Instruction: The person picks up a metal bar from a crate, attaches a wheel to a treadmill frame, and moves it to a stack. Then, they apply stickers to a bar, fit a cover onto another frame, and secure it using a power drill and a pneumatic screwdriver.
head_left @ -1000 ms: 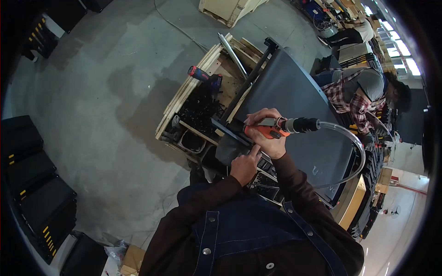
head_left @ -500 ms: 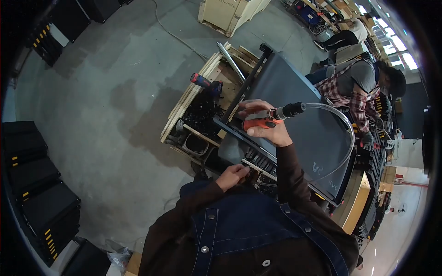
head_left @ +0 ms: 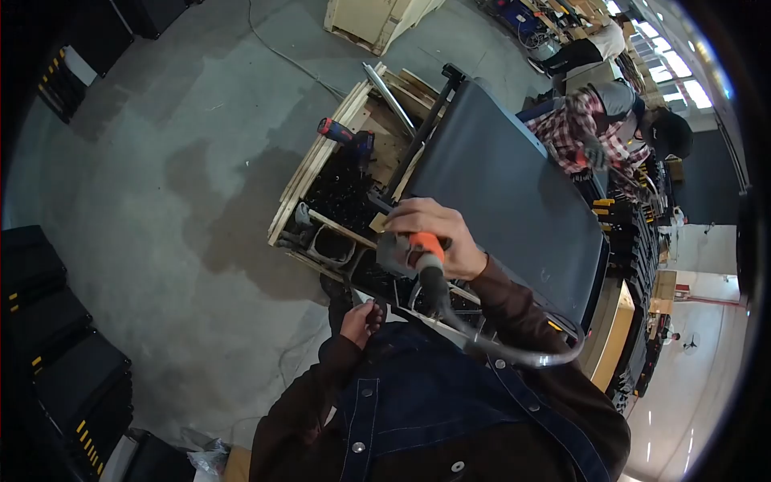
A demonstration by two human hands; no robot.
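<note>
My right hand (head_left: 451, 239) is wrapped round an orange air tool (head_left: 428, 243), whose grey and black end points down toward me. A clear hose (head_left: 514, 353) curves from that end to the right, partly blurred. Beneath and beyond this hand lies a big dark grey panel with a black frame (head_left: 498, 177). My left hand (head_left: 361, 323) is closed, fingers curled, just in front of my body near the bin's edge. What its fingers hold, if anything, I cannot make out.
A wooden bin (head_left: 281, 210) holds black small parts, and a red-and-blue cordless driver (head_left: 347, 136) lies on it. A co-worker in a checked shirt (head_left: 566, 132) works at the right. Black panels (head_left: 72, 337) are stacked on the left. A wooden crate (head_left: 369, 20) stands behind.
My right hand has brought the air tool down toward me and turned it, so its hose end points downward. My left hand has drawn back left from the bin. The co-worker's hand has risen.
</note>
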